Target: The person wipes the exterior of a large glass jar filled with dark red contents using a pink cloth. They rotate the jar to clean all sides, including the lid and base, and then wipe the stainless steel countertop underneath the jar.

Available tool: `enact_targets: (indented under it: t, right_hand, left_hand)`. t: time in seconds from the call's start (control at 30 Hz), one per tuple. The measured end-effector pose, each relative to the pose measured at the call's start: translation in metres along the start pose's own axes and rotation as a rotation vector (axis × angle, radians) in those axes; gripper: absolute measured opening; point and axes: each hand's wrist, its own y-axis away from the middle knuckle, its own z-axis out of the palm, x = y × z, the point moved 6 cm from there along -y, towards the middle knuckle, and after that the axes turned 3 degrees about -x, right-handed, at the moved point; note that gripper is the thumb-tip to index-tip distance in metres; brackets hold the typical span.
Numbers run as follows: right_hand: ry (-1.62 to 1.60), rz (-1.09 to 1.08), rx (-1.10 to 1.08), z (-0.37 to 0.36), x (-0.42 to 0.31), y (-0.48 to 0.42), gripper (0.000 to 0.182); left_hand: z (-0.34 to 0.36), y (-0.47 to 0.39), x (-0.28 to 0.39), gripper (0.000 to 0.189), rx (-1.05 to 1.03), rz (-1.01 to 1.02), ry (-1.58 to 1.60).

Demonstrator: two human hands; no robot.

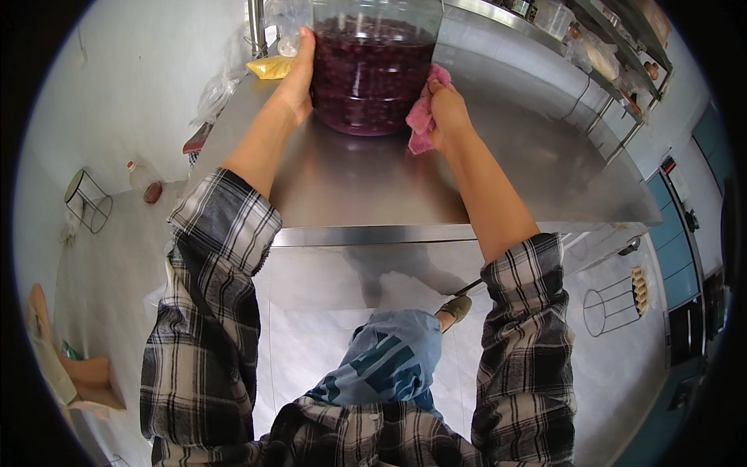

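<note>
A large clear jar [373, 82] of dark purple-red liquid with many small berry-like pieces stands near the back of a stainless steel table [367, 192]. Its top is cut off by the upper picture edge. My left hand [297, 82] lies flat along the jar's left side, thumb pointing up. At the jar's lower right, my right hand [449, 114] grips a pink fluffy cloth [421, 119], which touches or nearly touches the glass. Whether the right fingers also press on the jar cannot be told.
A yellow-filled plastic bag [271, 68] and clear bags [224, 82] lie at the table's back left. Metal shelves [618, 87] with bags and containers stand back right. On the floor are a stool [87, 198], a plastic bottle [144, 182] and a wire stand [610, 312] holding an egg tray.
</note>
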Motion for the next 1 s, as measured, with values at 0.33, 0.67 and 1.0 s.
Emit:
enact_targets:
  t: [0.33, 0.67, 1.0]
  right_hand:
    - [0.27, -0.013, -0.328, 0.014, -0.019, 0.058, 0.024]
    - [1.532, -0.2, -0.552, 0.033, 0.017, 0.018, 0.018]
    - [1.333, -0.401, -0.898, 0.063, -0.005, 0.143, 0.014]
  left_hand:
    - [-0.059, 0.016, 0.018, 0.092, 0.17, -0.042, 0.165]
    - [-0.064, 0.007, 0.008, 0.082, 0.207, -0.064, 0.166]
    - [-0.133, -0.019, -0.008, 0.076, 0.033, -0.044, 0.266]
